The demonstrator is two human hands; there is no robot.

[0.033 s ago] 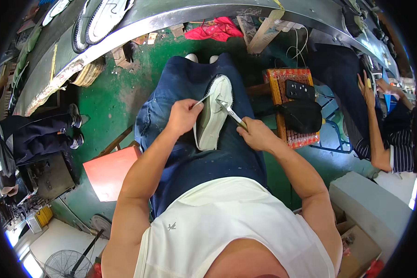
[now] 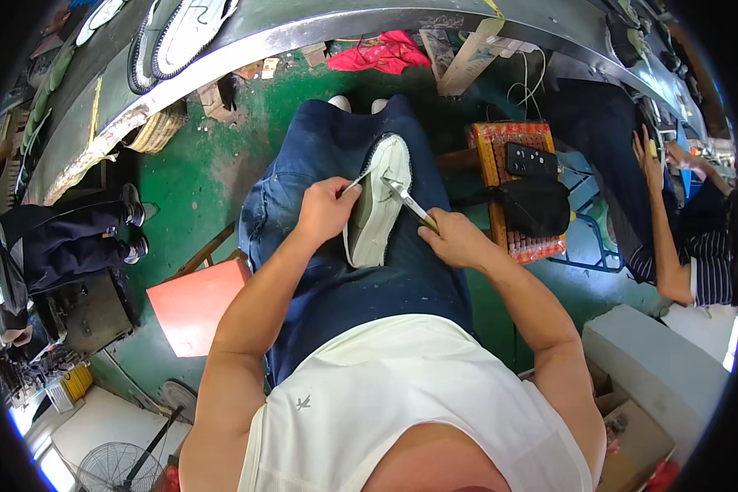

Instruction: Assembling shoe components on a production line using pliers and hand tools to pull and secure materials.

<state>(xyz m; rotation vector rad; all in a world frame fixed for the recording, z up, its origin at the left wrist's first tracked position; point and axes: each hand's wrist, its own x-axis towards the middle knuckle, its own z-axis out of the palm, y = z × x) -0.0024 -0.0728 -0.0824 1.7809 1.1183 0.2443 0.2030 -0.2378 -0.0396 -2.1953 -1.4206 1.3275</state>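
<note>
while the left hand (image 2: 326,211) pins the pale shoe (image 2: 379,205) sole-up on the lap, fingers closed on its edge, the right hand (image 2: 453,238) — fist wrapped round a metal tool (image 2: 406,202) — should work in short, shallow strokes.

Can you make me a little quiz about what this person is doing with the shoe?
1. True or false: the shoe lies on the person's lap.
2. Which hand holds the metal tool? A) left hand B) right hand C) neither
3. Fill in: the flat board on the floor at the person's left, the red board, is coloured ____.

Key: 1 true. 2 B; its tip rests on the shoe, while the left hand steadies the shoe's edge and pinches a thin strip. 3 red.
</note>
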